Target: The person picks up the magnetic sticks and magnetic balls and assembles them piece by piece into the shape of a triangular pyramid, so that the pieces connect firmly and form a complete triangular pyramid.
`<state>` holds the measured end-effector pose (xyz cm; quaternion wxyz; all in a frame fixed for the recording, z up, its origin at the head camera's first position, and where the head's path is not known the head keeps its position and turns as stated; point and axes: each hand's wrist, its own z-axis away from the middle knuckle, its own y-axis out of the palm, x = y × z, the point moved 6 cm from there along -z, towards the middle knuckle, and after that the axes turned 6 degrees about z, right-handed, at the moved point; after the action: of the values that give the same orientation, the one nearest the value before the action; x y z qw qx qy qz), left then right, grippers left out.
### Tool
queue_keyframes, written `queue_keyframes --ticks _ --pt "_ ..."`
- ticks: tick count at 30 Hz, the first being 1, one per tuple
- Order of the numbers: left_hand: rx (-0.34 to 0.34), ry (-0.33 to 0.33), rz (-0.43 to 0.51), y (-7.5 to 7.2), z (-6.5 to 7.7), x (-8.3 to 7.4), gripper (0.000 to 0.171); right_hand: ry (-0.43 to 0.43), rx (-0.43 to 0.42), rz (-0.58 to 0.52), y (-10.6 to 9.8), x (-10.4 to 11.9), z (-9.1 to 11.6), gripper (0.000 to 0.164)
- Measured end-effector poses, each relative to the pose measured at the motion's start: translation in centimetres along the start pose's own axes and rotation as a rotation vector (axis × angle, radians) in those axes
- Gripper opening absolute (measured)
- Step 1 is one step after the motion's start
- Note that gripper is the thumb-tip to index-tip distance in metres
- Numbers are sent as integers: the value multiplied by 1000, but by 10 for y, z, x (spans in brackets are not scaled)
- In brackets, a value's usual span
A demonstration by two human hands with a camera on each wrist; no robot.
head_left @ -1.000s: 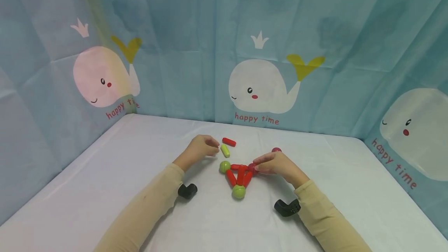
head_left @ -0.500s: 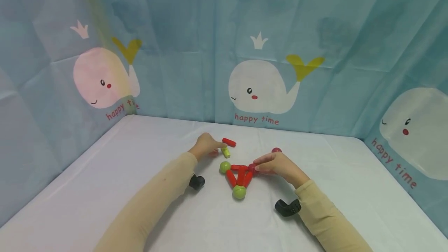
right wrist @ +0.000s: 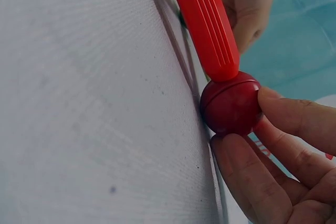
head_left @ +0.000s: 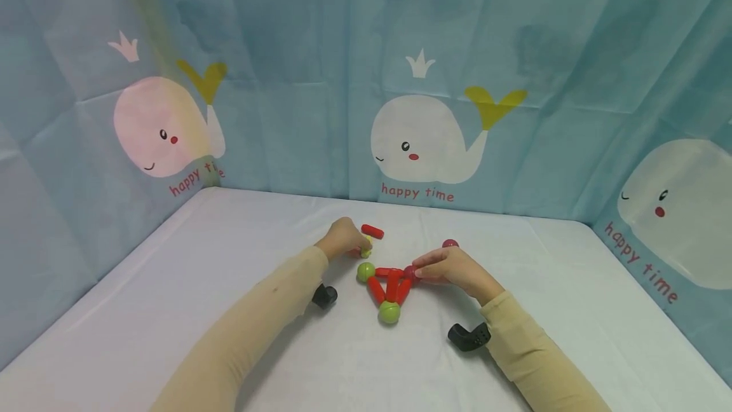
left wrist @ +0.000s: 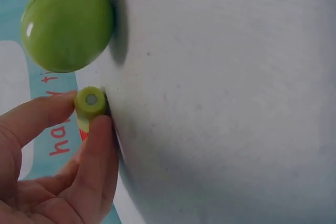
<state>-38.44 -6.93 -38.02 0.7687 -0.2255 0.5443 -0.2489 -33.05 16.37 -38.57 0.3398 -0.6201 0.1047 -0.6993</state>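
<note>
In the head view my left hand (head_left: 344, 237) is over the far middle of the table. Its thumb and fingers pinch a yellow-green rod (left wrist: 90, 101), whose end shows a grey round insert in the left wrist view. My right hand (head_left: 454, 270) pinches a dark red ball (right wrist: 231, 106) between thumb and fingers. That ball touches the end of a red rod (right wrist: 207, 27), one side of a triangle of red rods on the table. Two green balls (head_left: 366, 272) form its other corners. A further red rod (head_left: 393, 286) rises from the near green ball (head_left: 389, 313).
A loose red rod (head_left: 372, 231) lies just beyond my left hand. Behind my right hand sits another dark red ball (head_left: 450, 243), partly hidden. The white-covered table (head_left: 343, 374) meets a blue whale-print curtain (head_left: 297, 138) at the back and sides.
My left hand has moved right and forward, reached the yellow-green rod and pinched it; the rod has turned slightly. My right hand stays at the dark red ball.
</note>
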Motion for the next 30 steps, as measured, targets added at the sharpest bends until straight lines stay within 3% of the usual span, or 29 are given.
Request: queue_keyframes --ticks 5,8,15,20,25,30 --pt "6 36 -118 1 3 -3 30 2 -5 -2 -1 -1 0 28" --pt "31 59 -131 1 3 -2 21 5 -7 -5 -1 -1 1 28" --pt "73 112 -13 0 7 7 21 12 -2 -18 0 -1 1 29" --pt "75 233 75 -5 18 4 20 -12 15 -37 2 2 0 29" --pt "101 347 83 -6 31 -5 18 -17 21 -46 1 3 1 30" --pt "123 370 86 -2 37 -6 18 -15 21 -50 1 2 0 29"
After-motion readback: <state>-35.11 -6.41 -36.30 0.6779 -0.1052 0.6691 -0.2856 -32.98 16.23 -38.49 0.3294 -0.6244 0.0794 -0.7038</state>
